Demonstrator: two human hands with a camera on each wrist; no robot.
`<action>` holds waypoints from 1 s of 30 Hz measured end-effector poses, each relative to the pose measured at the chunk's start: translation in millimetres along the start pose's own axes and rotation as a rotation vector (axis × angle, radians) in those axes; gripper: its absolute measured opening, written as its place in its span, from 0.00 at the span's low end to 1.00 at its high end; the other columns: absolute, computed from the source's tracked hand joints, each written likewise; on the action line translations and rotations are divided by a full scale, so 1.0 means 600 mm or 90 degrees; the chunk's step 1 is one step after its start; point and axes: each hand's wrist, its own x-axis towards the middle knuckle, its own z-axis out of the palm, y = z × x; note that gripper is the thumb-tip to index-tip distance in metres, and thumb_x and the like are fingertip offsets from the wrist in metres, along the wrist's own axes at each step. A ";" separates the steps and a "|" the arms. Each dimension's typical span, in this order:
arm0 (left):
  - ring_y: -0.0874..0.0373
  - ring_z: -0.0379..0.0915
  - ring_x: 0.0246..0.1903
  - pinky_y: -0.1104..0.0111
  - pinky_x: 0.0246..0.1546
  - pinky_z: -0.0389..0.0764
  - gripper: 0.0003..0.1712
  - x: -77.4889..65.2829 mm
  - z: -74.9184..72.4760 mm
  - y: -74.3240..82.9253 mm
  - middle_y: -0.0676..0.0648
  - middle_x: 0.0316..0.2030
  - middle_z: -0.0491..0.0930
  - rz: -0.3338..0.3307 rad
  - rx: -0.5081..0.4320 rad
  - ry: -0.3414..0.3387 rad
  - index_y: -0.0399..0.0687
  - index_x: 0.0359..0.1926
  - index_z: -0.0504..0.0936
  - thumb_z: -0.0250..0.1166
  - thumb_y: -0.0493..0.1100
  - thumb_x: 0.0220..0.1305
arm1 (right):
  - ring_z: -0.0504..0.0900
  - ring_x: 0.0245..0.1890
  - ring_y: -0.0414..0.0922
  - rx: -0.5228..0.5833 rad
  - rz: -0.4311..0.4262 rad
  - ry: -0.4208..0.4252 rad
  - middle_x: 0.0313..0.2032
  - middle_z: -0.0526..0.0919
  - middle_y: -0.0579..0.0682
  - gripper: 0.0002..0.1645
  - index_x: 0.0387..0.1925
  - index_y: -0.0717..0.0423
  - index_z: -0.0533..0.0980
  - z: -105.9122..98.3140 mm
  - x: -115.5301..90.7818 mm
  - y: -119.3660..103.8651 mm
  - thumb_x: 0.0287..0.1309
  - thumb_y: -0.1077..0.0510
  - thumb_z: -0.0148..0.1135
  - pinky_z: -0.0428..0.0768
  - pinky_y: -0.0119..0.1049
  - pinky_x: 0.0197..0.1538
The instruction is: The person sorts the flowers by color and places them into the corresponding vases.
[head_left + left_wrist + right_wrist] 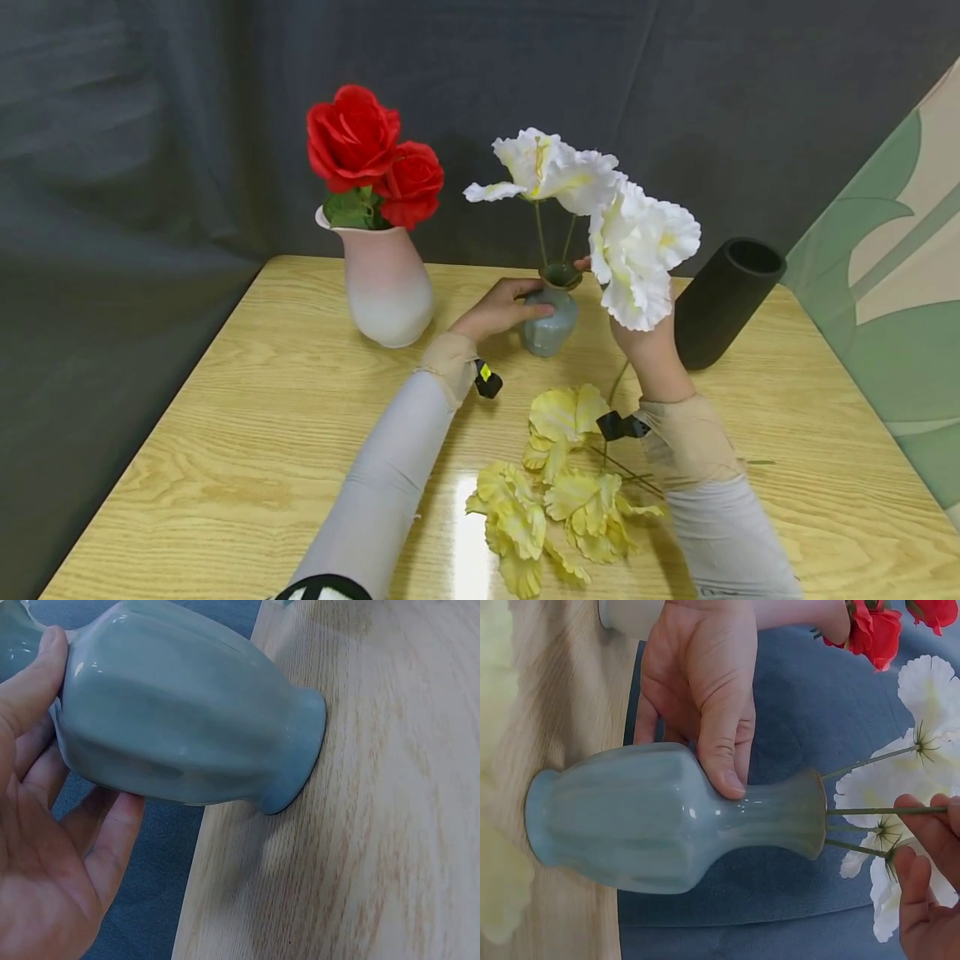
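A small pale blue-green vase (551, 321) stands upright on the wooden table. My left hand (507, 310) holds it from the left, thumb against the shoulder below the neck, as the left wrist view shows on the glazed body (180, 705). White flowers (551, 171) rise from its mouth on thin green stems. My right hand (934, 862) pinches the stem (877, 811) of one more white flower, and that stem enters the vase mouth. In the head view its large bloom (641, 250) covers most of the right hand's fingers.
Left of the small vase, a pink-and-white vase (390, 292) carries red roses (356, 142). A black cylindrical vase (723, 308) stands at the right, behind my right wrist. Several yellow flowers (517, 517) lie on the table (247, 450) between my forearms. A dark curtain (480, 67) hangs behind.
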 end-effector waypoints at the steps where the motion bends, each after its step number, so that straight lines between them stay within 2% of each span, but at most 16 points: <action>1: 0.51 0.67 0.68 0.59 0.68 0.70 0.29 0.000 0.001 0.001 0.44 0.67 0.73 -0.001 0.001 0.000 0.45 0.68 0.72 0.65 0.44 0.68 | 0.83 0.42 0.35 -0.021 -0.012 0.013 0.34 0.87 0.39 0.09 0.43 0.73 0.78 -0.003 -0.003 0.002 0.67 0.71 0.53 0.76 0.23 0.51; 2: 0.51 0.66 0.69 0.59 0.69 0.70 0.30 0.000 0.001 0.001 0.44 0.67 0.73 -0.005 0.002 0.001 0.45 0.69 0.72 0.65 0.44 0.68 | 0.82 0.40 0.30 -0.058 -0.023 0.028 0.33 0.84 0.30 0.08 0.42 0.72 0.79 -0.006 -0.006 0.004 0.66 0.70 0.56 0.76 0.20 0.50; 3: 0.51 0.65 0.69 0.59 0.69 0.69 0.30 0.000 0.002 0.002 0.45 0.68 0.72 -0.007 0.003 0.002 0.45 0.69 0.71 0.65 0.44 0.68 | 0.81 0.38 0.26 -0.026 -0.015 0.049 0.32 0.83 0.28 0.08 0.42 0.74 0.80 -0.009 -0.009 0.006 0.64 0.71 0.57 0.77 0.18 0.45; 6: 0.51 0.62 0.71 0.59 0.71 0.66 0.32 0.001 0.003 0.005 0.45 0.70 0.70 -0.014 0.003 0.000 0.44 0.70 0.69 0.65 0.44 0.68 | 0.76 0.39 0.19 -0.211 -0.036 0.079 0.33 0.86 0.37 0.09 0.42 0.70 0.83 -0.026 -0.023 0.006 0.62 0.69 0.62 0.74 0.12 0.39; 7: 0.51 0.61 0.72 0.60 0.72 0.65 0.32 0.001 0.003 0.006 0.45 0.70 0.69 -0.016 0.002 0.000 0.44 0.71 0.69 0.65 0.44 0.68 | 0.75 0.39 0.18 -0.236 -0.032 0.083 0.33 0.86 0.41 0.09 0.42 0.69 0.83 -0.031 -0.028 0.005 0.62 0.69 0.62 0.74 0.11 0.38; 9: 0.51 0.61 0.72 0.60 0.72 0.65 0.33 0.002 0.004 0.008 0.45 0.70 0.69 -0.015 0.000 -0.003 0.44 0.71 0.68 0.65 0.44 0.68 | 0.75 0.41 0.19 -0.252 -0.029 0.064 0.35 0.86 0.40 0.08 0.41 0.68 0.83 -0.043 -0.037 0.002 0.62 0.69 0.63 0.74 0.11 0.37; 11: 0.51 0.61 0.72 0.60 0.72 0.65 0.33 0.002 0.005 0.009 0.45 0.70 0.69 -0.014 -0.004 -0.007 0.44 0.71 0.68 0.65 0.44 0.68 | 0.76 0.43 0.19 -0.255 -0.038 0.041 0.37 0.85 0.31 0.07 0.40 0.67 0.84 -0.056 -0.049 -0.001 0.63 0.68 0.63 0.73 0.11 0.35; 13: 0.51 0.61 0.72 0.60 0.72 0.65 0.32 0.002 0.006 0.010 0.45 0.70 0.69 -0.013 -0.003 -0.008 0.44 0.71 0.69 0.65 0.45 0.68 | 0.76 0.40 0.21 -0.264 -0.050 0.019 0.36 0.79 0.22 0.06 0.39 0.64 0.85 -0.070 -0.063 -0.003 0.63 0.67 0.64 0.71 0.12 0.33; 14: 0.51 0.61 0.72 0.60 0.72 0.65 0.32 0.002 0.007 0.011 0.45 0.70 0.69 -0.012 -0.003 -0.009 0.44 0.70 0.69 0.65 0.45 0.68 | 0.75 0.38 0.23 -0.267 -0.055 0.006 0.36 0.78 0.21 0.06 0.39 0.62 0.85 -0.077 -0.071 -0.003 0.63 0.67 0.64 0.70 0.14 0.32; 18: 0.51 0.62 0.71 0.59 0.72 0.66 0.31 0.001 0.006 0.011 0.45 0.69 0.70 -0.011 0.004 -0.010 0.45 0.70 0.70 0.65 0.45 0.68 | 0.71 0.33 0.26 -0.324 -0.057 -0.067 0.34 0.80 0.39 0.09 0.41 0.56 0.86 -0.104 -0.104 -0.002 0.64 0.67 0.62 0.71 0.16 0.33; 21: 0.51 0.61 0.72 0.59 0.71 0.66 0.32 0.000 0.004 0.008 0.45 0.70 0.70 -0.012 0.003 -0.005 0.45 0.70 0.70 0.65 0.46 0.68 | 0.72 0.36 0.28 -0.364 -0.064 -0.147 0.34 0.83 0.48 0.11 0.41 0.55 0.86 -0.116 -0.125 0.002 0.61 0.69 0.64 0.75 0.18 0.35; 26: 0.51 0.59 0.73 0.58 0.72 0.65 0.32 -0.004 0.001 0.002 0.46 0.71 0.68 -0.011 0.000 0.015 0.46 0.71 0.68 0.64 0.45 0.69 | 0.72 0.37 0.35 -0.389 -0.099 -0.290 0.37 0.87 0.47 0.15 0.39 0.52 0.85 -0.122 -0.151 0.016 0.54 0.72 0.68 0.78 0.29 0.32; 30: 0.50 0.59 0.73 0.57 0.72 0.65 0.32 -0.003 0.000 -0.002 0.45 0.71 0.67 0.002 -0.001 0.024 0.46 0.71 0.68 0.64 0.45 0.70 | 0.73 0.35 0.38 -0.386 -0.109 -0.343 0.38 0.87 0.46 0.16 0.38 0.51 0.84 -0.125 -0.165 0.026 0.52 0.73 0.69 0.78 0.31 0.31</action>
